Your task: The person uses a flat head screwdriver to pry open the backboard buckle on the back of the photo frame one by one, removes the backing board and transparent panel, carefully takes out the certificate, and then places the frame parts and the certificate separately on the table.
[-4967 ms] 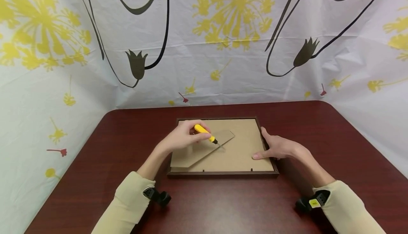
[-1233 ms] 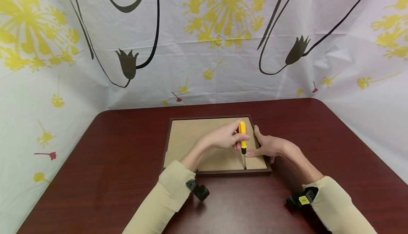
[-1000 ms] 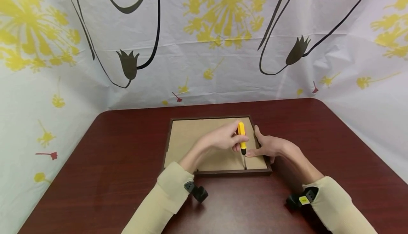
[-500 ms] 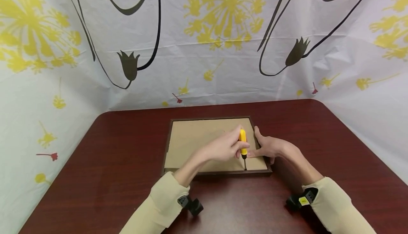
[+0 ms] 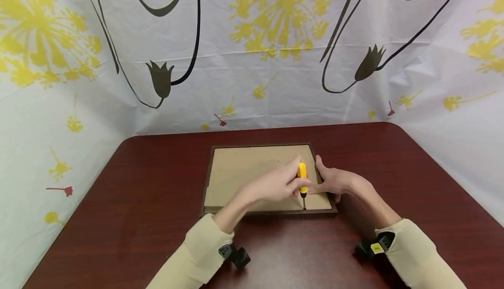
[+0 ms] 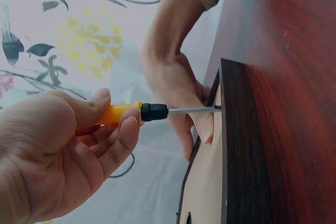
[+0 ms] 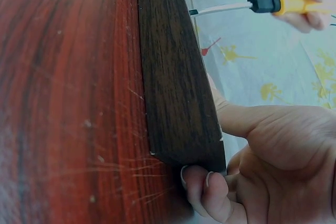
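A picture frame (image 5: 275, 213) lies face down on the table, its tan backing board (image 5: 236, 166) upward. My left hand (image 5: 271, 186) grips a yellow-handled screwdriver (image 5: 302, 172), thumb and fingers round the handle. The blade (image 6: 184, 110) meets a small dark tab (image 7: 193, 12) at the inner side of the frame's near edge, towards the right. At the right side my right hand (image 5: 342, 181) holds the frame, thumb on the backing board and fingers curled against the outer side. Two of its fingertips (image 7: 214, 187) show at the frame's corner in the right wrist view.
The dark red table (image 5: 165, 171) extends around the frame. Behind and beside it hangs a white sheet (image 5: 220, 40) printed with yellow flowers and dark stems. Each wrist carries a black camera (image 5: 239, 257).
Five seconds ago the screwdriver hovered tilted over the board's middle; my left hand has since brought it right and down to the near-edge tab. Lately its handle has sunk slightly. My right hand keeps its hold.
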